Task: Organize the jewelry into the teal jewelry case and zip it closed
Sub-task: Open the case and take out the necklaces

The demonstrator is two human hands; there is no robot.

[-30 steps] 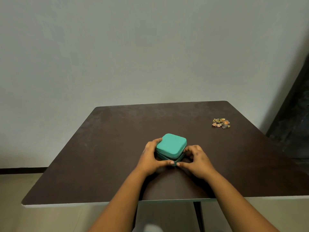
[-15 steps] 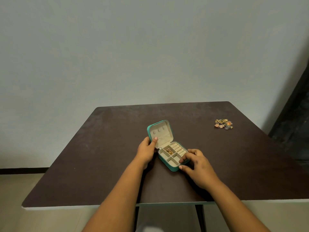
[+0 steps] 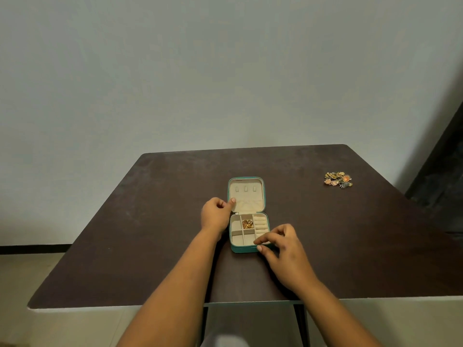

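The left hand (image 3: 217, 213) rests at the left edge of the open lid (image 3: 246, 195), its fingers curled and the thumb tip pressed onto the cream lining just inside the rim, so it pinches that edge; the fingers behind the lid wall are hidden. The right hand (image 3: 284, 247) sits at the near right corner of the teal jewelry case (image 3: 242, 249), index finger reaching over the rim and the thumb against the outer teal wall below it, pinching the corner; the other fingers are loosely bent above, and the hand covers the compartment at that corner.

The case lies open and flat near the middle of the dark brown table (image 3: 155, 234), lid laid back away from the person. The lid lining shows three small tabs and a gathered pocket. The base is split into cream compartments: a column of ring rolls on the right, small squares on the left and middle. One upper middle square holds a small gold jewelry cluster (image 3: 247, 223), too small to tell piece from piece.

Well apart, toward the table's far right corner, lies a loose jewelry pile (image 3: 338, 179) in gold, orange and dark tones; single items cannot be made out.
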